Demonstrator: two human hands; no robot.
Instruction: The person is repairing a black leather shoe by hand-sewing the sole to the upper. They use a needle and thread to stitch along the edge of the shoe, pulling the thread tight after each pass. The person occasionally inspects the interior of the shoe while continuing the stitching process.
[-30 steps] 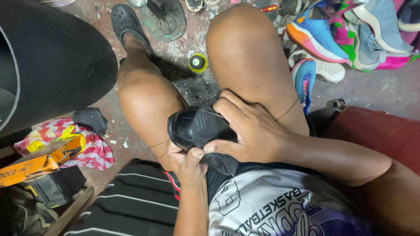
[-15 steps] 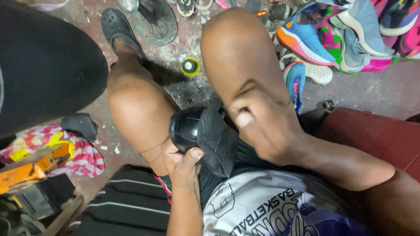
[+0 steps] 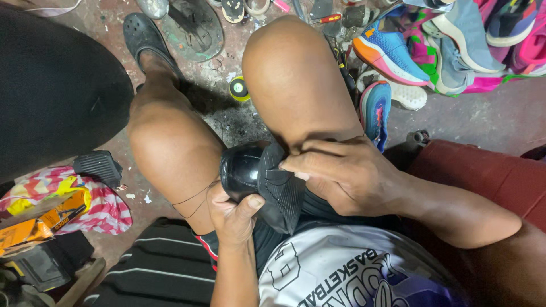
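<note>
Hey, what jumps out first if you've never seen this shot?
At centre, both hands grip a black shoe between the knees: the left hand from below, the right hand pressing its sole. At top right, a pile of bright sneakers lies on the floor.

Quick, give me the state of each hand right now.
Left hand: closed on the toe of the shiny black leather shoe.
Right hand: closed, pinching the shoe's black ridged rubber sole.

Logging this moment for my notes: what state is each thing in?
Black shoe: held between the knees, sole peeled partly away.
Sole: bent, pinched at its edge.
Left hand: gripping the shoe from below.
Right hand: pinching the sole.
Small tin: on the floor, upright.
</note>
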